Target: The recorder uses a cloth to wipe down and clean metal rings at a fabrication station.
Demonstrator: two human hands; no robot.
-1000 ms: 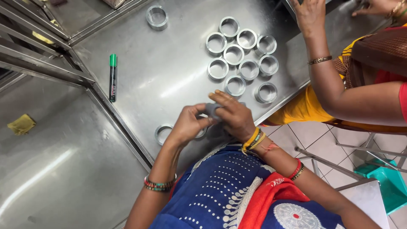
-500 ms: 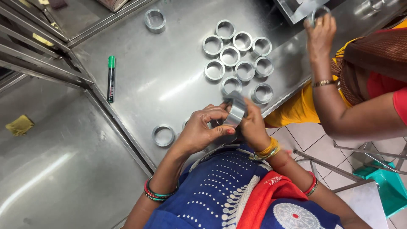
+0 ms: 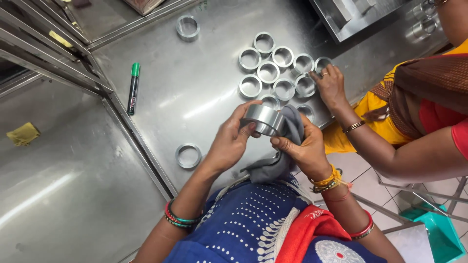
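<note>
Surface: a scuffed stainless steel table (image 3: 195, 97) seen from above, with a lower steel surface (image 3: 53, 195) to the left and tiled floor at lower right.
Left hand: the left hand (image 3: 231, 141) grasps a shiny metal ring (image 3: 262, 118) by its rim, thumb on the near side and fingers curled over the top, above the table's near edge.
Right hand: the right hand (image 3: 302, 146) presses a grey cloth (image 3: 285, 146) against the ring's other side, fingers clenched on the cloth, which hangs down below the hand.
Rings in the cluster: about ten like rings stand close together on the table beyond the hands, among them one at the far edge (image 3: 263, 42); two are partly hidden, so the count is not sure.
Rings apart: two, one alone at the far side (image 3: 187, 27) and one near the left hand (image 3: 188, 156).
Marker: one black marker with a green cap (image 3: 132, 87) lies well left of the cluster, near the table's edge.
Yellow rag: one crumpled piece (image 3: 23, 134) on the lower surface.
Other person: a co-worker's hand (image 3: 331, 85) rests on the cluster's right side, touching a ring.
Bin: one teal container (image 3: 438, 234) on the floor.
</note>
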